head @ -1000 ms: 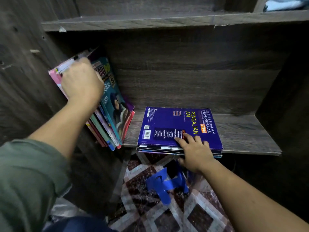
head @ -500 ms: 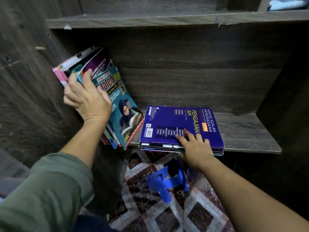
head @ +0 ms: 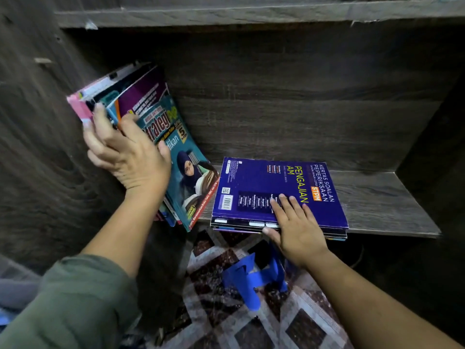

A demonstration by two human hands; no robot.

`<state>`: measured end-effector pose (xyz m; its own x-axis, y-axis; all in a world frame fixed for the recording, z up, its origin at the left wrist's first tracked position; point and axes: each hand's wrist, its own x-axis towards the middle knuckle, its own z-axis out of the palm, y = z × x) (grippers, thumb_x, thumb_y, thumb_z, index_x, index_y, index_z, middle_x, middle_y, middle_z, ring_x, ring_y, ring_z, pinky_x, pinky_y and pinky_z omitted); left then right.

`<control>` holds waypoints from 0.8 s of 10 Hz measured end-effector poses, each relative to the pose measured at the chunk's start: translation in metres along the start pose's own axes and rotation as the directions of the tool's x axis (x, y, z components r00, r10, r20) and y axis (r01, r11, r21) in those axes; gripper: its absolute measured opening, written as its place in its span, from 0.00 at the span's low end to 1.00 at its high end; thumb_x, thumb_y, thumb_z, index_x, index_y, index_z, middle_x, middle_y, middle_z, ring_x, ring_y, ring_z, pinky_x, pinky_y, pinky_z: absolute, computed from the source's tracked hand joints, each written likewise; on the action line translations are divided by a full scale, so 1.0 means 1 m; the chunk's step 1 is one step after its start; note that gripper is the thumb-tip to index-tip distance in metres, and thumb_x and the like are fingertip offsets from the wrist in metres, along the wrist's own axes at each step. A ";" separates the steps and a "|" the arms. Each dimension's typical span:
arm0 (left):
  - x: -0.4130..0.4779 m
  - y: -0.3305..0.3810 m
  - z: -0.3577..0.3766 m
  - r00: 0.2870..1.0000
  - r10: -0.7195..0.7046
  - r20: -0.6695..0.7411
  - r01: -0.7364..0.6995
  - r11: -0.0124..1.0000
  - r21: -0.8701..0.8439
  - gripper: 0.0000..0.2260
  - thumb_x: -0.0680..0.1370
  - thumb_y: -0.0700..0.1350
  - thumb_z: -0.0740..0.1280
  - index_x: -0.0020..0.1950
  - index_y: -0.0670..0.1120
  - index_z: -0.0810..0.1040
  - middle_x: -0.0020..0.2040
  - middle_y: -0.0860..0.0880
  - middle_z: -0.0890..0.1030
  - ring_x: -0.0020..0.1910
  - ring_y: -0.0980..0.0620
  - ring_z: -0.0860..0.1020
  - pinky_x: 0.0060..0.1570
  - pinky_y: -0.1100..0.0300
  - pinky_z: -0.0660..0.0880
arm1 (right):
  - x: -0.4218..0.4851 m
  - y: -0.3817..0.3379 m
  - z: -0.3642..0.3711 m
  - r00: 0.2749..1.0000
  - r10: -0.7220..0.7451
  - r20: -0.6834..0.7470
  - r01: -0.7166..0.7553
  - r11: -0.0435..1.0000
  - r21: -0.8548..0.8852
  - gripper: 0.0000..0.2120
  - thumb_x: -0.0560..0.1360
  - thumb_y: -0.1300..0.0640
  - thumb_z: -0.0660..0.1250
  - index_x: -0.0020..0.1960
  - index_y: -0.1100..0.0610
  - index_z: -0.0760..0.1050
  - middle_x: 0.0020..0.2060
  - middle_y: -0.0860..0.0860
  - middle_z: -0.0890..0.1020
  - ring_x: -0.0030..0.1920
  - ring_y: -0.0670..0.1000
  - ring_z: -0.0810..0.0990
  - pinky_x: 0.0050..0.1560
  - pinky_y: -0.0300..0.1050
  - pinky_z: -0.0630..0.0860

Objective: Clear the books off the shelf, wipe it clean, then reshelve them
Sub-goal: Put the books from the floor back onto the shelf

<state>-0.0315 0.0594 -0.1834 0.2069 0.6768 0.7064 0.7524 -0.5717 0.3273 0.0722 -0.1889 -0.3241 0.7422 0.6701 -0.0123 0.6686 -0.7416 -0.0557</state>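
My left grip (head: 128, 157) is clamped round the leaning books (head: 156, 117) at the shelf's (head: 377, 200) left end. Fingers hook over their outer edges, thumb on the teal cover, the bunch tilting against the side wall. My right grip (head: 297, 227) lies flat and open on the purple stack (head: 261, 180) at the shelf's front edge, fingers straight, thumb against its front. Below, a blue bookend (head: 249, 280) sits on the patterned floor.
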 end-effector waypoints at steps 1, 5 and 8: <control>-0.003 -0.002 0.000 0.998 0.019 -0.058 -0.020 1.000 -0.011 0.21 0.70 0.52 0.67 0.61 0.47 0.69 0.74 0.40 0.61 0.74 0.35 0.56 0.68 0.38 0.56 | 0.006 -0.006 0.001 0.998 0.050 -0.026 -0.048 0.998 0.044 0.56 0.58 0.29 0.13 0.79 0.51 0.42 0.79 0.49 0.45 0.78 0.50 0.42 0.76 0.51 0.42; 0.009 0.006 -0.012 0.986 0.143 -0.084 -0.149 0.986 -0.074 0.13 0.74 0.45 0.67 0.55 0.43 0.71 0.46 0.42 0.80 0.46 0.41 0.76 0.50 0.49 0.57 | 0.008 -0.013 -0.002 0.995 0.094 -0.035 -0.093 0.995 0.041 0.49 0.64 0.30 0.20 0.79 0.53 0.41 0.79 0.50 0.45 0.78 0.51 0.41 0.76 0.50 0.41; 0.018 0.001 0.008 0.972 0.113 -0.208 -0.138 0.985 -0.107 0.10 0.75 0.49 0.64 0.53 0.46 0.73 0.50 0.45 0.76 0.55 0.45 0.64 0.53 0.46 0.59 | 0.009 -0.012 -0.001 0.994 0.104 -0.024 -0.103 0.994 0.036 0.55 0.59 0.31 0.12 0.79 0.52 0.39 0.79 0.49 0.45 0.78 0.51 0.40 0.76 0.50 0.41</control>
<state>-0.0222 0.0752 -0.1754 0.1565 0.4967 0.8537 0.6457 -0.7055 0.2921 0.0706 -0.1737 -0.3228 0.8088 0.5880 0.0060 0.5861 -0.8053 -0.0898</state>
